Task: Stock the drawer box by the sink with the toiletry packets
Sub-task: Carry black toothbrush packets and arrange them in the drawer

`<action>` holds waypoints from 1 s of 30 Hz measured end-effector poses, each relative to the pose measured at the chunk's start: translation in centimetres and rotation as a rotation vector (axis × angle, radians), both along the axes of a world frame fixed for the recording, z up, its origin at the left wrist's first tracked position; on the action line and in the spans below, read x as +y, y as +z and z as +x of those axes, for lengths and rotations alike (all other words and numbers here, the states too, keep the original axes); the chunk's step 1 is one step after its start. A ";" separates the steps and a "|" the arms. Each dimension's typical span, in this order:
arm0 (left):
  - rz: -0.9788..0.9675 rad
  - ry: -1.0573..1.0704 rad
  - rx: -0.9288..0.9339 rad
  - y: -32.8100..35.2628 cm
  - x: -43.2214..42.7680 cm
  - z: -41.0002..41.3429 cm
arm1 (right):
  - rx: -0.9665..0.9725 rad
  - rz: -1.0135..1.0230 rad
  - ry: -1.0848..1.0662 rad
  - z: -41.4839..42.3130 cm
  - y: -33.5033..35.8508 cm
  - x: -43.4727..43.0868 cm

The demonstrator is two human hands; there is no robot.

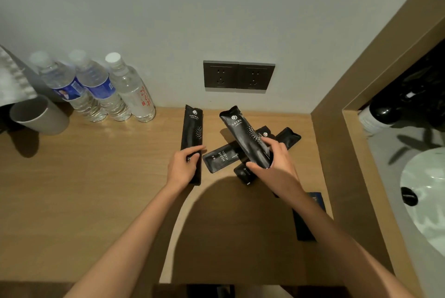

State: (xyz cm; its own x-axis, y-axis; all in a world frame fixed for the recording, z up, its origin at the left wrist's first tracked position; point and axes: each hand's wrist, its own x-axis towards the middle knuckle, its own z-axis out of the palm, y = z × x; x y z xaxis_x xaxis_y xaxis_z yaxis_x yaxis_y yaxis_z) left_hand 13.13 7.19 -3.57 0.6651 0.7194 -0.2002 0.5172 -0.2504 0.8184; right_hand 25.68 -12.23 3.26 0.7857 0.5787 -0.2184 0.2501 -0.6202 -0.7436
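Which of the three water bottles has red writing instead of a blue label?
The rightmost bottle, nearest the wall sockets: its clear body carries red lettering, while the middle bottle and left bottle wear blue labels.

Your left hand grips one black packet; your right hand lifts another packet, tilted toward eleven o'clock.

Hotel vanity (wooden counter) with sink, 3 water bottles, toiletry packets.
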 end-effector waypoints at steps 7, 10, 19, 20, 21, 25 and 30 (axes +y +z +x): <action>-0.070 -0.074 -0.192 5.1 -5.4 -2.9 | 0.027 0.086 -0.047 -6.1 0.6 -1.2; -0.147 -0.029 -0.234 6.6 -7.1 -3.6 | 0.032 0.106 -0.054 -8.2 0.7 -1.6; -0.242 0.137 -0.263 7.2 -7.8 -4.9 | 0.037 0.041 0.056 -10.5 1.2 -2.3; -0.250 0.146 -0.259 7.3 -7.6 -5.1 | 0.058 0.034 0.092 -10.3 1.4 -2.5; -0.259 0.155 -0.254 7.4 -7.4 -5.2 | 0.075 0.031 0.127 -10.1 1.5 -2.6; -0.246 0.142 -0.225 7.6 -6.1 -6.0 | 0.004 -0.003 0.196 -8.2 1.1 -2.6; -0.210 0.110 -0.164 7.3 -4.6 -6.8 | -0.329 -0.235 0.387 -1.3 -2.5 -1.9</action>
State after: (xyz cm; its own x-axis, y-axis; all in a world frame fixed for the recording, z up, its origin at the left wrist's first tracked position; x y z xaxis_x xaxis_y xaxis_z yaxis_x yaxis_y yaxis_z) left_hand 6.35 2.58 3.71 0.6214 0.7430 -0.2485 0.3884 -0.0166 0.9214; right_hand 24.39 -14.14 0.77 0.5744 0.8036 -0.1556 0.6879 -0.5770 -0.4404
